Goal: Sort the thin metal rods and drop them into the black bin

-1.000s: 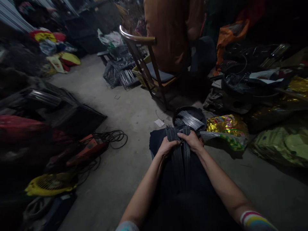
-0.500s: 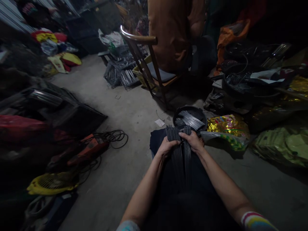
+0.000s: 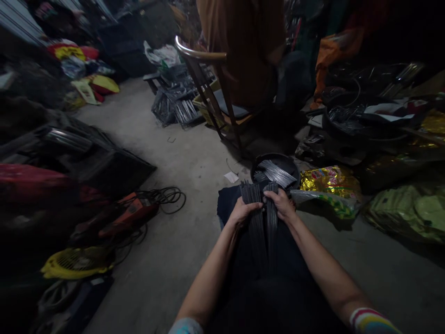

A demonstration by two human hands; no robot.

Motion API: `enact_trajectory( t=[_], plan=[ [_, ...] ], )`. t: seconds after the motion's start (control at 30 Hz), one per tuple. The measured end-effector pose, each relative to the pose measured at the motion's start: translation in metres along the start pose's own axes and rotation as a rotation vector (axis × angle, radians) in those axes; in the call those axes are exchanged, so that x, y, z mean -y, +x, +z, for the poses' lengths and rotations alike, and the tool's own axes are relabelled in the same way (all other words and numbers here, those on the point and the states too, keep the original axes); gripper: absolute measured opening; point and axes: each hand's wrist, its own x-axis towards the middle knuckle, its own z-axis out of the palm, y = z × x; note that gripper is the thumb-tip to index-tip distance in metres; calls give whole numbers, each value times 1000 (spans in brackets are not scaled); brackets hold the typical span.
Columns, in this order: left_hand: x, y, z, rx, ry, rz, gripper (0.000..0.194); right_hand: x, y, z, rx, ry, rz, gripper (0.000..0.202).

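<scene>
My left hand (image 3: 241, 212) is closed around a thick bundle of thin dark rods (image 3: 255, 227), its thumb lying across the front. A slimmer bundle of the same rods (image 3: 272, 222) is gripped by my right hand (image 3: 282, 204), thumb near the top. The two bundles stand side by side over my lap, tops level and close together, lower ends fading into the dark cloth (image 3: 227, 202) on my legs. Just beyond my hands is a round black basin (image 3: 259, 160) with more grey rods (image 3: 278, 172) in it.
A person in a brown top (image 3: 243, 46) sits on a wooden chair (image 3: 205, 56) ahead. Gold packaging (image 3: 330, 181) and a pale green sack (image 3: 406, 208) lie at right. At left are an orange-red tool (image 3: 121, 218) with a coiled cable (image 3: 170, 199) and a yellow grille (image 3: 76, 263).
My right hand has shifted slightly right, and its thumb has moved a little on the slimmer bundle. The seated person has leaned to the left. My left hand keeps its grip.
</scene>
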Motion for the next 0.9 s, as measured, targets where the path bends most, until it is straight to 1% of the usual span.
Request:
enact_trajectory(
  t=[0.13,0.3,0.43,0.53,0.67,0.8,0.9],
  plan=[
    [2,1,1,-30,17,17,45,4,0,5,24,-56,-55,31],
    [3,1,-4,-10,52,9,44,6,2,6,-2,-161,-49,25],
    [0,0,-6,-6,76,16,46,3,4,5,-18,-185,-92,24],
    [-4,-2,-5,4,92,19,48,2,3,5,0,-190,-112,25],
    [-6,-5,-5,6,121,27,46,2,2,5,31,-191,-91,25],
    [-5,-7,-5,-7,132,46,44,-1,2,5,3,-165,-92,25],
    [-5,-10,-5,-12,142,60,36,2,-4,7,24,-76,-23,25]
  ],
)
